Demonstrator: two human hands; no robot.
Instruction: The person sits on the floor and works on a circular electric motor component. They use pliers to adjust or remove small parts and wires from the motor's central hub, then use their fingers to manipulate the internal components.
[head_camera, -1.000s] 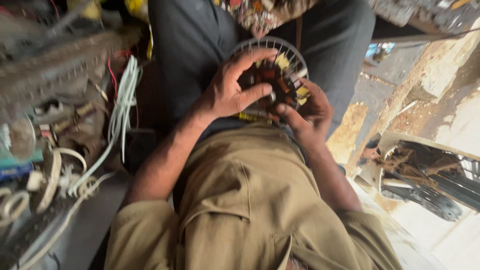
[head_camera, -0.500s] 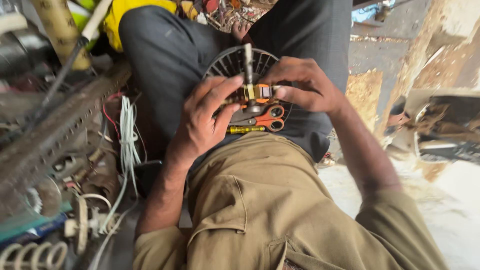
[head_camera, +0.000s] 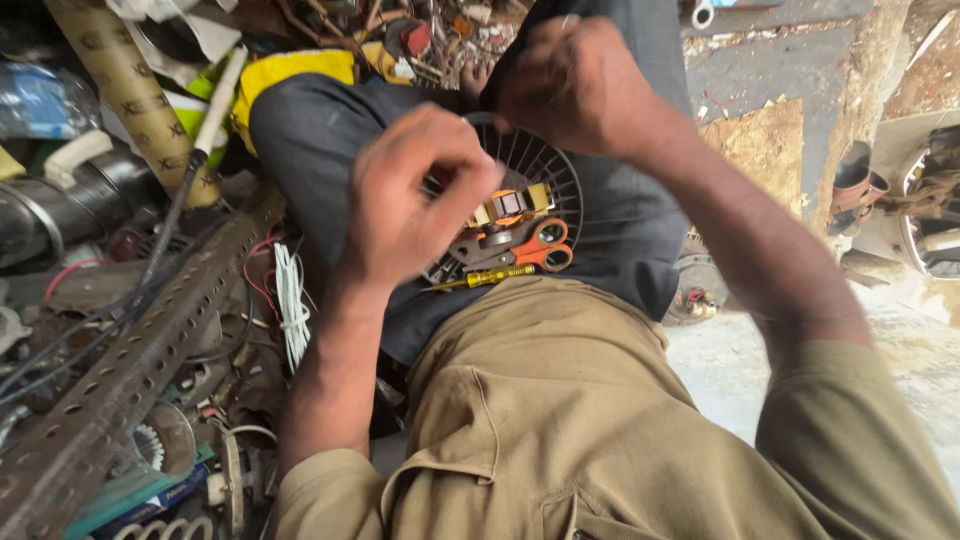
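Over the lap, both hands are raised above a round wire grille (head_camera: 556, 176) that rests on the dark trousers. The left hand (head_camera: 415, 195) is curled loosely, thumb and forefinger drawn together as if pinching something fine just left of the grille; what is pinched, if anything, cannot be made out. The right hand (head_camera: 570, 85) is closed at the grille's upper edge, its fingers folded toward the rim; whether the rim itself is gripped cannot be told, since the knuckles cover the contact.

On the grille, a small motor (head_camera: 510, 205) with orange-wound parts is seen lying loose, beside red-handled scissors (head_camera: 540, 245) and a yellow screwdriver (head_camera: 490, 277) at the grille's lower edge. As a judgement, the work is taken to be midway: tools are laid out and the motor is exposed, yet nothing is shown fastened or closed up, so assembly or repair is judged unfinished.

Left of the grille, a perforated metal bar (head_camera: 150, 360), white wires (head_camera: 290, 305) and mixed scrap are piled. Much of the grille's left half is hidden behind the left hand, and its top behind the right. Right of the grille, metal objects are cut off by the frame edge.
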